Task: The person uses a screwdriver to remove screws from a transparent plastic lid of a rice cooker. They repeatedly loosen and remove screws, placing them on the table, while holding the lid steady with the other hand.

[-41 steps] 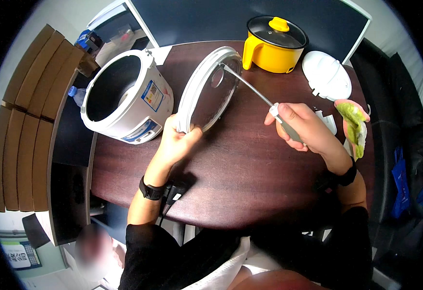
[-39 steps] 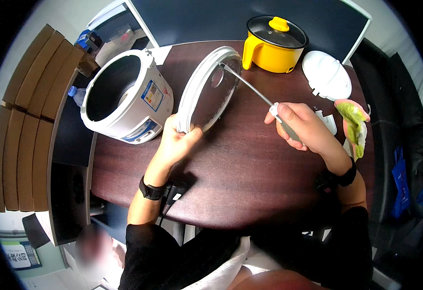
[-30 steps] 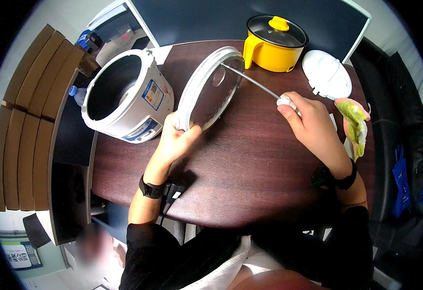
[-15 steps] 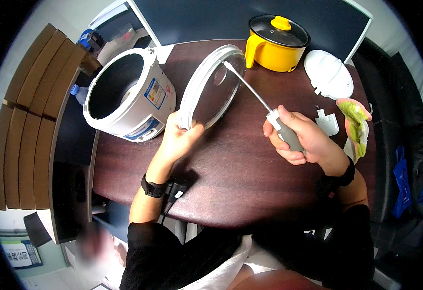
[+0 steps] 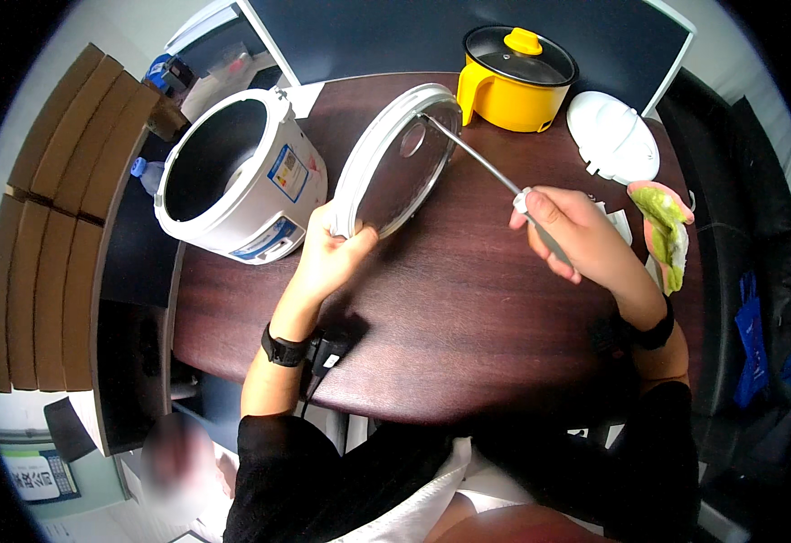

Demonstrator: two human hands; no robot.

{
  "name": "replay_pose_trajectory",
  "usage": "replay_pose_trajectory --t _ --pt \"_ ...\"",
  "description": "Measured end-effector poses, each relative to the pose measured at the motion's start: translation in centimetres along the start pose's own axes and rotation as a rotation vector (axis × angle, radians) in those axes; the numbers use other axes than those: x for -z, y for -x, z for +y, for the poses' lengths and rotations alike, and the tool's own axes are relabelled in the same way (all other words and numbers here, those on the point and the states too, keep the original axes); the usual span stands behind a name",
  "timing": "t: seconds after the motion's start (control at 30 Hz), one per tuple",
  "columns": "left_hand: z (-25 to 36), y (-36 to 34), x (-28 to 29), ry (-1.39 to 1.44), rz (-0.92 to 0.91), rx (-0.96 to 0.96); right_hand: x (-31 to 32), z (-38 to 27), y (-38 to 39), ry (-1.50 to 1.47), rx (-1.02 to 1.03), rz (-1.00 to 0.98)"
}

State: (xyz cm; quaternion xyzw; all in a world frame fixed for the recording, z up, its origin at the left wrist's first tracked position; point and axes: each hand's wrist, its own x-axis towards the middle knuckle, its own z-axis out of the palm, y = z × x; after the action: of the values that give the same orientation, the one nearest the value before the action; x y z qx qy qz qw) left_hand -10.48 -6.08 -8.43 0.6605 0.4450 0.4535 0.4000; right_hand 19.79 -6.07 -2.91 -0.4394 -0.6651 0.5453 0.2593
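My left hand [image 5: 336, 252] is closed round the near edge of a round lid [image 5: 355, 172] with a white rim and a dark, see-through-looking middle, holding it tilted above the table. In my right hand [image 5: 585, 237] is a screwdriver [image 5: 478, 157] with a grey and white handle. Its long metal shaft slants up and left, and the tip meets the inner side of the lid's upper rim; whether it sits in a gap or on a screw is too small to tell. Left of the lid stands a white rice cooker [image 5: 249, 232], uncovered, its dark inside showing.
A yellow pot [image 5: 517, 98] with a lid stands at the back. To its right lie a white cover [image 5: 614, 138] and a green and pink cloth [image 5: 662, 231]; a small white part [image 5: 618, 220] is partly behind my right hand. A black plug [image 5: 327, 355] lies near the front edge.
My right hand has shifted a little to the right and turned, so the screwdriver's handle is tilted differently. The tip stays by the lid's rim, and the left hand has barely moved.
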Motion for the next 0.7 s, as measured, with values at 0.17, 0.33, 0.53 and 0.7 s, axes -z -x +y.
replay_pose_trajectory --t 0.17,0.33,0.53,0.7 --pt "-0.3 0.0 0.0 0.003 0.02 -0.032 -1.3 0.6 -0.4 -0.764 -0.187 -0.349" --pt "-0.3 0.1 -0.1 0.01 -0.008 -0.016 -1.1 1.3 -0.8 -0.711 -0.189 -0.347" --pt "0.1 0.2 -0.3 0.016 -0.013 -0.012 0.0 0.5 -0.8 0.513 0.263 0.288" --pt "-0.2 0.0 0.1 -0.004 0.0 -0.036 0.0 0.1 -0.2 0.364 0.163 0.216"
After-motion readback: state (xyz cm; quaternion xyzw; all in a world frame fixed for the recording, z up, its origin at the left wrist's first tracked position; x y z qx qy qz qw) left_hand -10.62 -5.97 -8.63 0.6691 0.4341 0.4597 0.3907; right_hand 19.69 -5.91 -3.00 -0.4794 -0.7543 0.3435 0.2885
